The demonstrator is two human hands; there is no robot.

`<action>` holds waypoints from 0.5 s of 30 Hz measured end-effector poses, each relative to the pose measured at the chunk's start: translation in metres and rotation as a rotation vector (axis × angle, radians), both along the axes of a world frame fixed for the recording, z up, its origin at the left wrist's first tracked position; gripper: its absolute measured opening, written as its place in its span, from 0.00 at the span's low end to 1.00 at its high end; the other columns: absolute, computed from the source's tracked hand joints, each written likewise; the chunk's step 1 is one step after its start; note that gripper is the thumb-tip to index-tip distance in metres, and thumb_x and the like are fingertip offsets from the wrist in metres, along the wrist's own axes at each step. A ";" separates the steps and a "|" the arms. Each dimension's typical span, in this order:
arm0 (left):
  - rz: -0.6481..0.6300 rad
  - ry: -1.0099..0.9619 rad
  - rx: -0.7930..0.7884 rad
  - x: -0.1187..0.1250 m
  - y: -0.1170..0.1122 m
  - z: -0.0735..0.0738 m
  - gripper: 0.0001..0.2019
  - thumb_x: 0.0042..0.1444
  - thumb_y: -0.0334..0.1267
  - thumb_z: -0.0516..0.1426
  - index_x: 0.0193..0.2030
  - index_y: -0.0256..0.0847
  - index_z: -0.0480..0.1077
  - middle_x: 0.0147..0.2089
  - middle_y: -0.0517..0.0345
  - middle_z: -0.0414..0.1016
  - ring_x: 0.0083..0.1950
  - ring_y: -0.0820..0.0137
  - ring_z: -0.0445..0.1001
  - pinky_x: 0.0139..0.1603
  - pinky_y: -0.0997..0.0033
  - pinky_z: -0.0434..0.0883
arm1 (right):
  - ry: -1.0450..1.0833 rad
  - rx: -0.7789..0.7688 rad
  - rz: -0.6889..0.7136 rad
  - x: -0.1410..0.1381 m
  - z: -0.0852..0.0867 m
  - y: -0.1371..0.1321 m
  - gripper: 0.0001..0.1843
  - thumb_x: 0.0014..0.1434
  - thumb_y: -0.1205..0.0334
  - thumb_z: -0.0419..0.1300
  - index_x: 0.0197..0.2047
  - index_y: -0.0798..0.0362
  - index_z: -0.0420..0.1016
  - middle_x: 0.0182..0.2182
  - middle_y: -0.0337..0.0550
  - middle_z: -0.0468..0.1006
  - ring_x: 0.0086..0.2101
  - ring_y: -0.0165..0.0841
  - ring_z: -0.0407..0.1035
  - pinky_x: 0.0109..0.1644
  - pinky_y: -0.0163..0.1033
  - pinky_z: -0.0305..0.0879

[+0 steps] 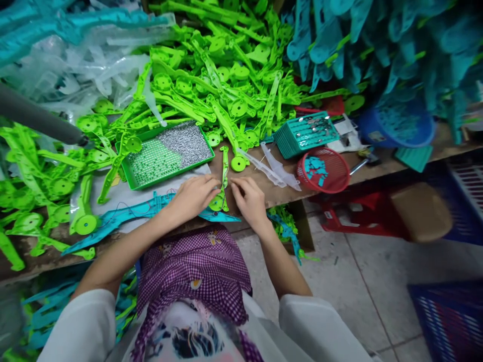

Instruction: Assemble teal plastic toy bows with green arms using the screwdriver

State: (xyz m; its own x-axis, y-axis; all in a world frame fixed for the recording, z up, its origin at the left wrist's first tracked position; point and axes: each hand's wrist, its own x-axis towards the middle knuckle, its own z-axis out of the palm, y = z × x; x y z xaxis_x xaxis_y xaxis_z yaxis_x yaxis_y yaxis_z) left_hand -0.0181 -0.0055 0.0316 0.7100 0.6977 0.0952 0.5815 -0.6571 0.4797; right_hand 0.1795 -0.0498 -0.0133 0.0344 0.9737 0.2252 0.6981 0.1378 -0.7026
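A slim bright-green plastic part (225, 168) with a round end and a thin wire along it lies upright in my view at the table's front edge. My left hand (196, 193) is closed at its left side, fingertips against it. My right hand (249, 200) is curled just right of the part, thumb and forefinger pinched together; whatever is between them is too small to make out. Under my left forearm lies a long blue plastic part (132, 213) with thin wires. A green tray (132, 181) behind my left hand contains many small silvery metal pieces.
Green plastic parts (234, 80) are heaped across the back. Two translucent pieces (277, 168) lie right of my hands, near a red basket (330, 188) of blue bits and stacked teal trays (298, 138). A blue bucket (400, 138) stands farther right. A grey pole (41, 115) juts in from the left.
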 end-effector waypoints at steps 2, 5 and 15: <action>0.004 0.014 -0.019 0.008 0.009 -0.006 0.12 0.67 0.35 0.50 0.52 0.38 0.70 0.52 0.49 0.75 0.51 0.63 0.74 0.51 0.61 0.71 | 0.005 -0.005 0.022 0.001 -0.003 0.001 0.15 0.66 0.59 0.50 0.48 0.50 0.76 0.43 0.49 0.78 0.44 0.39 0.73 0.51 0.47 0.69; 0.004 0.034 -0.035 0.012 0.014 -0.013 0.14 0.66 0.34 0.49 0.55 0.39 0.69 0.51 0.49 0.75 0.50 0.63 0.75 0.51 0.60 0.72 | 0.035 -0.012 0.031 0.004 -0.010 0.005 0.16 0.66 0.59 0.49 0.50 0.49 0.75 0.44 0.49 0.78 0.45 0.39 0.73 0.51 0.48 0.69; 0.004 -0.036 -0.021 -0.012 0.003 -0.008 0.15 0.67 0.33 0.47 0.55 0.39 0.69 0.54 0.48 0.75 0.54 0.63 0.73 0.53 0.59 0.71 | 0.246 -0.070 0.153 0.001 0.069 -0.061 0.16 0.63 0.58 0.55 0.51 0.34 0.75 0.43 0.41 0.78 0.43 0.38 0.73 0.46 0.48 0.73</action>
